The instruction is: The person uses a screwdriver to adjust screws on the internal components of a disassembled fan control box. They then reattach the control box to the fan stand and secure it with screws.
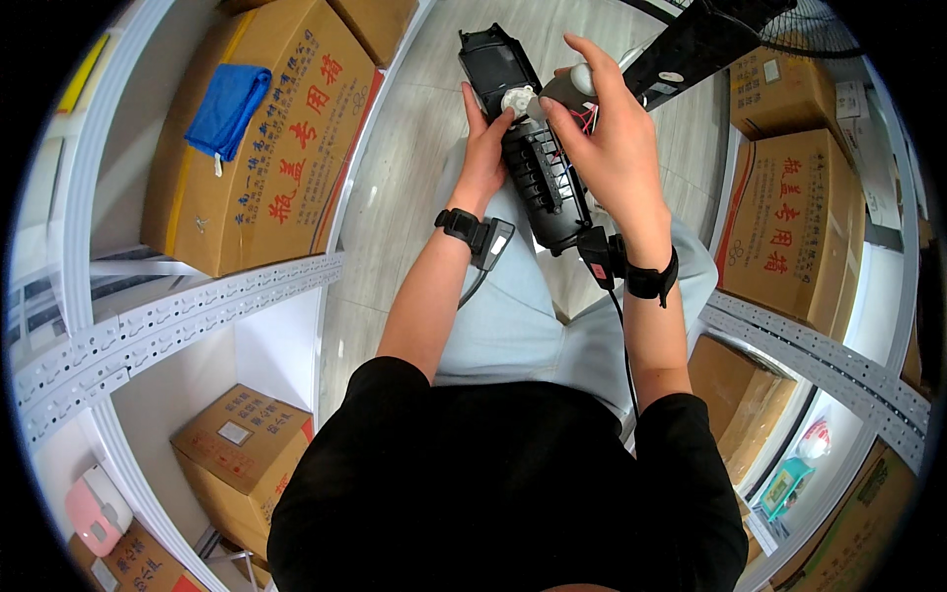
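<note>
A long black plastic assembly (547,178) with a ribbed lower housing is held over my lap, tilted with its top toward the left. My left hand (483,148) grips its left side, the thumb at a round white plastic part (517,99). My right hand (617,148) is closed around the upper right of the assembly, at a grey part (564,87) with a silver rounded piece (582,79) and thin red wires below. Some of that part is hidden by my fingers. Each wrist wears a strapped black device.
A tall black stand (681,49) with a wire grille is at the top right. Shelving (178,296) flanks me, holding cardboard boxes (789,227), a folded blue cloth (227,104), a pink item (99,508) and a teal item (784,488). Grey floor (385,217) lies between.
</note>
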Tool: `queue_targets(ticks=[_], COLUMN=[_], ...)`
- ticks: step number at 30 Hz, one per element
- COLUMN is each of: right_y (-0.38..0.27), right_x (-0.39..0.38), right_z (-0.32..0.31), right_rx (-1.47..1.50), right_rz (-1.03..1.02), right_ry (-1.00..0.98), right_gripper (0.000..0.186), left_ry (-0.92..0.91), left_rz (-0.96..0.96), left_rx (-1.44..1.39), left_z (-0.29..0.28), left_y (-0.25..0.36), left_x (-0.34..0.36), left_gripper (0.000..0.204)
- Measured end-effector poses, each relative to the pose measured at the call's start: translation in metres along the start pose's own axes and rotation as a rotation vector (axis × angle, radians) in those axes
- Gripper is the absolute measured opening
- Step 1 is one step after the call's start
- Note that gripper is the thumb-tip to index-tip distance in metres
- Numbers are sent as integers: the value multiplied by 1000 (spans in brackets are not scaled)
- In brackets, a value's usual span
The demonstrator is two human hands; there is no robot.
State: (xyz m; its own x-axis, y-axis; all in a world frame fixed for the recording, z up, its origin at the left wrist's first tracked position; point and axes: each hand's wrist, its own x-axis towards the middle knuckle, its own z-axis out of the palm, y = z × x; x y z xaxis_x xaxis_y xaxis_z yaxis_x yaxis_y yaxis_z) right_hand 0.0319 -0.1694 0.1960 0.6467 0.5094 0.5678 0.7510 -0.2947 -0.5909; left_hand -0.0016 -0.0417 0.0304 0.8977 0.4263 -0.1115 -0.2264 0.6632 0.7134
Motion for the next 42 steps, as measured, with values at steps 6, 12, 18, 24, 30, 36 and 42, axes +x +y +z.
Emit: queue_targets(ticks=[6, 12, 18, 24, 30, 36, 42], right_y=[-5, -8, -1, -1, 31, 49, 58], right_x=[2, 2, -1, 2, -2, -9, -12], right_z=[1, -1, 0, -8, 13, 26, 27], right_rx=[-55, 39, 79, 126, 227, 220, 239], right_rz=[86, 65, 20, 81, 93, 132, 106], right_ry=[-46, -60, -37, 126, 226, 237, 281], right_gripper=[54, 54, 54, 49, 47, 46, 46], left_ry=[-12, -5, -17, -29, -89, -111, -99], left_rz=[-20, -21, -4, 30, 106, 128, 158], left_rx=[29, -5, 12, -10, -2, 47, 105], left_z=[-3, -4, 0, 0, 2, 4, 4], left_y=[-2, -1, 1, 0, 0, 4, 3], left_x=[2, 2, 1, 1, 2, 1, 1], left_gripper=[87, 85, 86, 86, 84, 82, 72])
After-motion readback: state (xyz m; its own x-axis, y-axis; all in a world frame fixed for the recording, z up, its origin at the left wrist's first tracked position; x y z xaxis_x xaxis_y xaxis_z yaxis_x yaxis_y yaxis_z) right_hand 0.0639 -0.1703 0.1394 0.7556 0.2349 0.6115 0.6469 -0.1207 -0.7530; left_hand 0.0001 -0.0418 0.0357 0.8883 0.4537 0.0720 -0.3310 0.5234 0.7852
